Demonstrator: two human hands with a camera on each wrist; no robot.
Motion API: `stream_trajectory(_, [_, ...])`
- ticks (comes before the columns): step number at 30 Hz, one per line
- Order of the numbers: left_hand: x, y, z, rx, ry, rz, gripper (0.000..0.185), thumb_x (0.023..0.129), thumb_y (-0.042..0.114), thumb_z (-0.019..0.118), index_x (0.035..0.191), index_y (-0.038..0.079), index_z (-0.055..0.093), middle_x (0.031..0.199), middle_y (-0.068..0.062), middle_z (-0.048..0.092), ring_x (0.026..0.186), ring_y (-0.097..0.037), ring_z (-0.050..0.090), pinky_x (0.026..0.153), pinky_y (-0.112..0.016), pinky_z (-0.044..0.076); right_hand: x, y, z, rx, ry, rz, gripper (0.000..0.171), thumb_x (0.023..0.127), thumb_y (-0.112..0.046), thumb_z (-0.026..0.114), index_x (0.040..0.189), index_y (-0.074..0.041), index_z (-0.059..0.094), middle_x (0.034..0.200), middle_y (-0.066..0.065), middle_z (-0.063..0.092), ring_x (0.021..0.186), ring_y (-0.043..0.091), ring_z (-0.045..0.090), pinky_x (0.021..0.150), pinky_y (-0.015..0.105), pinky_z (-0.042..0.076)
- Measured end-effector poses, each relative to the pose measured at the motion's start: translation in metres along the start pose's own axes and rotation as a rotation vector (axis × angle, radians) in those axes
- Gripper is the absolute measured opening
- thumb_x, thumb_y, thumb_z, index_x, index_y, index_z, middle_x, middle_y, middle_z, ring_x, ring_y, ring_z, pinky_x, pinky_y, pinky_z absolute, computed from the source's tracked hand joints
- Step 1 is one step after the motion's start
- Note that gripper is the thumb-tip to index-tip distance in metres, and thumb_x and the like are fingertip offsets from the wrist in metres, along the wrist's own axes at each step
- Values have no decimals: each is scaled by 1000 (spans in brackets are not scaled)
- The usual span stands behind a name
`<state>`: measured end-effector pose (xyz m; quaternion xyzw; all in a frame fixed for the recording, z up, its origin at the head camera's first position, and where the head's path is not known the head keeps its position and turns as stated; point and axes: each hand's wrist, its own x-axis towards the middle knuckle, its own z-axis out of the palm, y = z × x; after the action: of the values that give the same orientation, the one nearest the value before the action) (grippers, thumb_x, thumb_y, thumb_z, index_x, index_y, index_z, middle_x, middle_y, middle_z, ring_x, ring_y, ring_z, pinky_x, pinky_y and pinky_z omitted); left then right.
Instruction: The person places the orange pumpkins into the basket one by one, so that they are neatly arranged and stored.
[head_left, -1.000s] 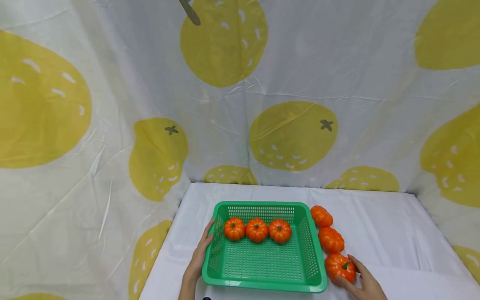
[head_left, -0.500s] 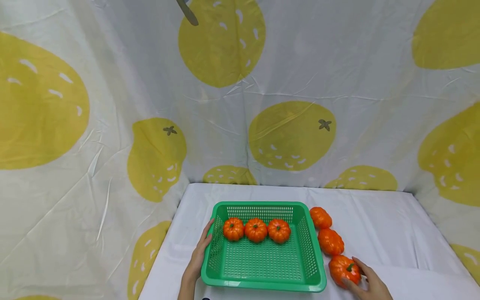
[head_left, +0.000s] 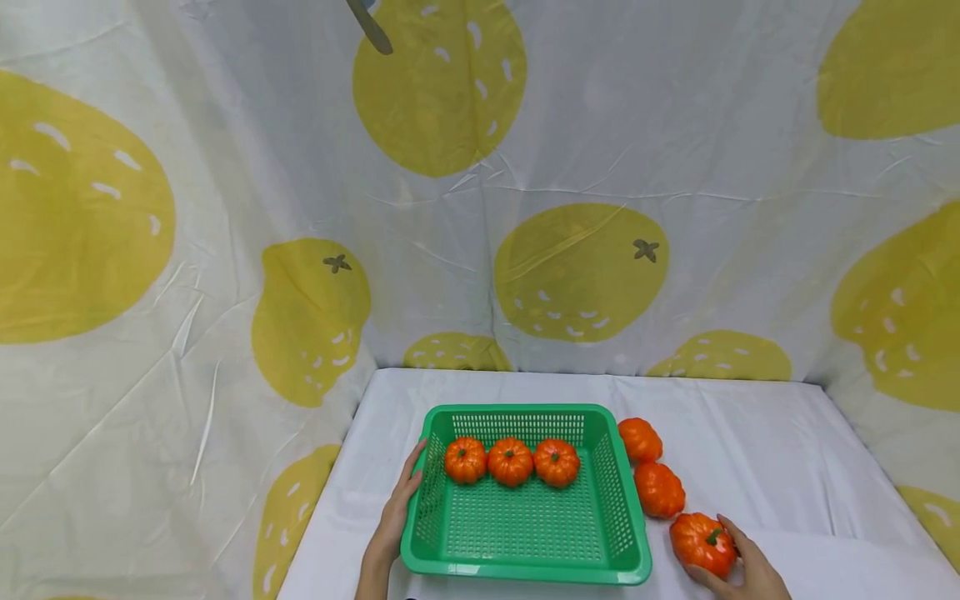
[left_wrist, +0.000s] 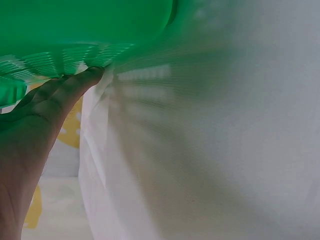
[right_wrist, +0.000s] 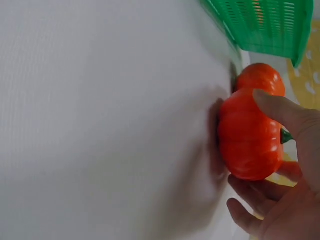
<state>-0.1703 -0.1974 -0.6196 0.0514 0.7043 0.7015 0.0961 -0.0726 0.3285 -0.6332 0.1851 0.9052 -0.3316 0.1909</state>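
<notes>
Left hand (head_left: 395,521) lies flat along the left outer wall of the green basket (head_left: 525,575), fingers straight, gripping nothing, just bracing it; the left wrist view shows fingertips (left_wrist: 85,80) touching the mesh wall. Basket sits on the white-covered counter (head_left: 750,433), near centre.

Inside the basket: three small orange pumpkins in a row along the far wall, left pumpkin (head_left: 465,461), middle pumpkin (head_left: 510,462), right pumpkin (head_left: 557,463), each touching the one beside it, stems up. Near half of the basket floor holds nothing.

Right of the basket, on the counter, two loose pumpkins: far loose pumpkin (head_left: 640,440) just beside the basket's far right corner, second loose pumpkin (head_left: 659,490) just nearer than it, both lying tilted.

Right hand (head_left: 750,571) has fingers and thumb curled round a third outside pumpkin, the held pumpkin (head_left: 702,545), at the near right, stem pointing toward the hand. Right wrist view shows thumb (right_wrist: 282,112) over its top and fingers under it; whether it is off the counter I cannot tell.

Step, as I judge it: picking up an outside pumpkin, grasp made. Next move probably calls for lifting it over the basket's right rim and setting it in the open near half, clear of the row, with the left hand steadying the basket.
</notes>
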Motion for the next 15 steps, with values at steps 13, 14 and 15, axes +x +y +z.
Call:
stream_trajectory(13, [-1,0,0,-4,-4,-1,52,113,41,30,165,37,22,176,-2,8,161,-34,0,125,-69,-3,2,20,-6,38,62,52,129,78,-80,70,157,8,20,144,44,35,119,56,49,98,69,48])
stream_trajectory(14, [-1,0,0,-3,-2,-2,52,113,41,30,165,37,23,176,-2,8,161,-33,0,125,-69,-3,2,21,-6,42,66,57,129,77,-80,70,158,7,20,144,43,35,119,56,48,98,68,48])
stream_trajectory(15, [0,0,1,-1,0,-1,52,113,41,30,165,37,23,176,-2,8,161,-34,0,125,-69,-3,2,23,-6,46,71,61,130,77,-81,71,158,6,20,145,43,34,120,56,48,98,69,48])
